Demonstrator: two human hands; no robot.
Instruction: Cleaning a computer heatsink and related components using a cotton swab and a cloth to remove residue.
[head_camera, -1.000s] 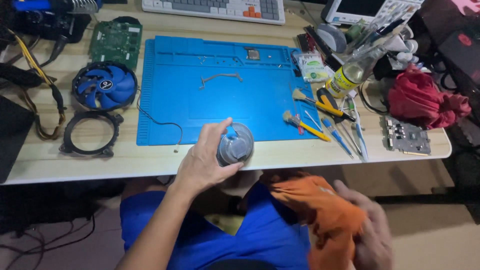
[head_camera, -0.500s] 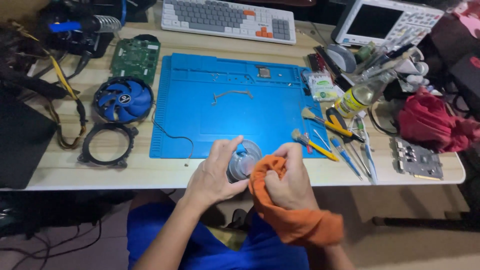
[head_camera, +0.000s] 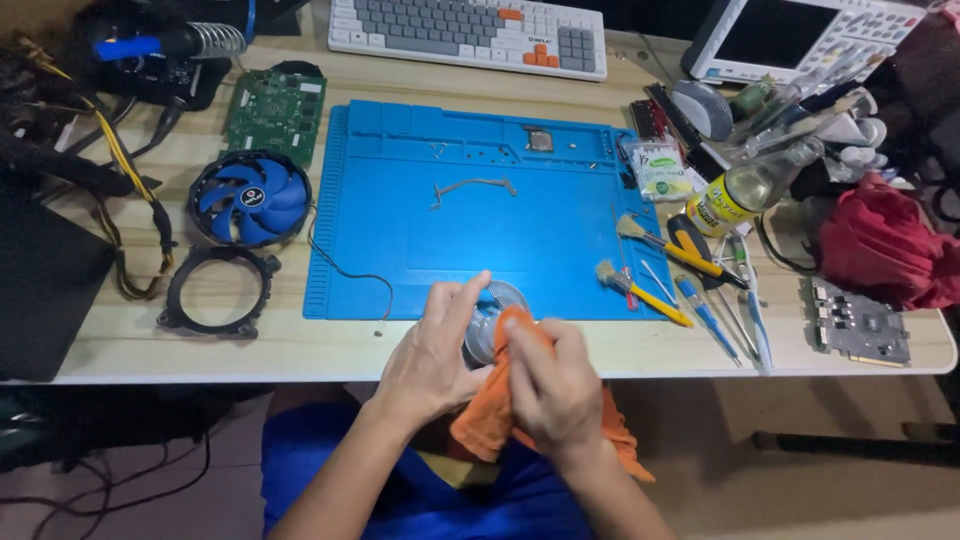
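I find the round silver finned metal heatsink (head_camera: 487, 318) held just over the near edge of the pale wooden desk (head_camera: 300, 345), at the front rim of the blue rubbery work mat (head_camera: 470, 240). My left hand (head_camera: 432, 352) cups its side, fingers curled round the rim. My right hand (head_camera: 553, 388) is closed on a soft orange cloth (head_camera: 490, 415), pinching a fold of it against the top of the heatsink.

Judgement: the heatsink looks rigid and fairly heavy for its bulk; the thin fins may bend or cut, so the outer rim is the sound place to grip. The cloth is limp and offers no support.

Beyond it, a blue-bladed round fan (head_camera: 250, 197) and a black ring frame (head_camera: 216, 292) lie left of the mat; yellow-handled brushes (head_camera: 650, 280) lie right. The middle of the mat is largely bare apart from a thin bent metal clip (head_camera: 472, 187); the desk edge drops away directly beneath my hands
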